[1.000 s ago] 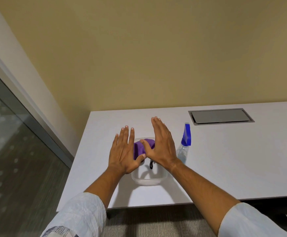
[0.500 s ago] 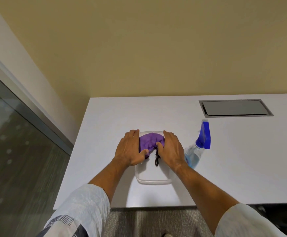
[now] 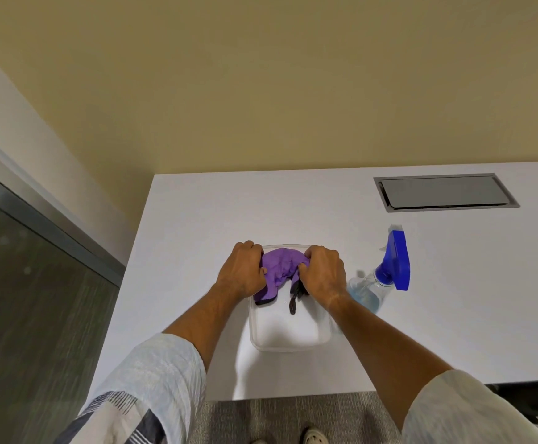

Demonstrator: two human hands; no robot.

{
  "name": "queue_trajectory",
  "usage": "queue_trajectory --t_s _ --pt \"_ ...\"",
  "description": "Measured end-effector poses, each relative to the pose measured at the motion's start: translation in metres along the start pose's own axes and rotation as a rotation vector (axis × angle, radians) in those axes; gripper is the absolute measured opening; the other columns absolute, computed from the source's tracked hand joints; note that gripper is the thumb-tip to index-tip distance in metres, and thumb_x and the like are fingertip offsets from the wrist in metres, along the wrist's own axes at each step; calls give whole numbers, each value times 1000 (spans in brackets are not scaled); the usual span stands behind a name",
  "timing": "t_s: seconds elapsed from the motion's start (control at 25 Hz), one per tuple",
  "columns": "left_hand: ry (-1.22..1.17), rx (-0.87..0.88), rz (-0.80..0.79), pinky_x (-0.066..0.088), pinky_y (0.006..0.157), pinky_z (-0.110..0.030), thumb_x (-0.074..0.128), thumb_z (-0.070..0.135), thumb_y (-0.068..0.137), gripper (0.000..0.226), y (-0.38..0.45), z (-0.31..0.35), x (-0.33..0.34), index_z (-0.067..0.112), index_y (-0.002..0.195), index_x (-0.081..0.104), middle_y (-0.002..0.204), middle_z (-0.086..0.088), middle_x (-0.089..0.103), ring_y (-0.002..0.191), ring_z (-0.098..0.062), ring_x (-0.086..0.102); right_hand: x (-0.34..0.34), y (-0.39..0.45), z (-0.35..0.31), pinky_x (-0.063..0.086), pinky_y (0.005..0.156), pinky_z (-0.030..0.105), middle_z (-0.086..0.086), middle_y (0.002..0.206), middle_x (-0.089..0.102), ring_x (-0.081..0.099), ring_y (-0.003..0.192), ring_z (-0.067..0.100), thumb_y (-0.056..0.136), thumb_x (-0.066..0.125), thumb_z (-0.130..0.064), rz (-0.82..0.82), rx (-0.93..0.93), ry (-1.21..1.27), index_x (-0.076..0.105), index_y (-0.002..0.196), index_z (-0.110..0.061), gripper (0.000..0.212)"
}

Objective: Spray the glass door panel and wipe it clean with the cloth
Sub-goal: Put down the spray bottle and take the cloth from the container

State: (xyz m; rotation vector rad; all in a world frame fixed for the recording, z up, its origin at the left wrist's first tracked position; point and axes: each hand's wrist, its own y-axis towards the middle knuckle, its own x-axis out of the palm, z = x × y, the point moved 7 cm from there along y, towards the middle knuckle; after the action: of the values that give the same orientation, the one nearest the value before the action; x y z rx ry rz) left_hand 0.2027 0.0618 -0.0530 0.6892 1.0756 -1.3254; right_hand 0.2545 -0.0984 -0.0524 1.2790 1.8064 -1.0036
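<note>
A purple cloth (image 3: 280,270) with a dark edge and a black loop is bunched at the far end of a clear plastic tub (image 3: 290,334) on the white table. My left hand (image 3: 241,274) grips the cloth's left side with curled fingers. My right hand (image 3: 323,274) grips its right side the same way. A clear spray bottle (image 3: 386,274) with blue liquid and a blue trigger head stands just right of my right hand. The glass door panel (image 3: 30,302) fills the left of the view.
The white table (image 3: 453,315) meets the beige wall at the back. A grey cable hatch (image 3: 444,192) is set into the table at the far right. Grey carpet (image 3: 280,415) and my shoes show below the table's near edge.
Both hands went from flat and hovering over the tub to curled around the purple cloth. The view has shifted nearer to the table.
</note>
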Motion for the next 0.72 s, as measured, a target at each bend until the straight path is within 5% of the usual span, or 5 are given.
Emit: queue_trajectory --t_s 0.72 --pt "-124 13 48 51 77 -30 65 11 87 22 -16 10 -58 3 107 65 104 -12 68 92 -24 62 -45 -21 -24 61 77 40 12 86 73 69 77 24 87 70 -17 131 -72 151 74 97 -5 16"
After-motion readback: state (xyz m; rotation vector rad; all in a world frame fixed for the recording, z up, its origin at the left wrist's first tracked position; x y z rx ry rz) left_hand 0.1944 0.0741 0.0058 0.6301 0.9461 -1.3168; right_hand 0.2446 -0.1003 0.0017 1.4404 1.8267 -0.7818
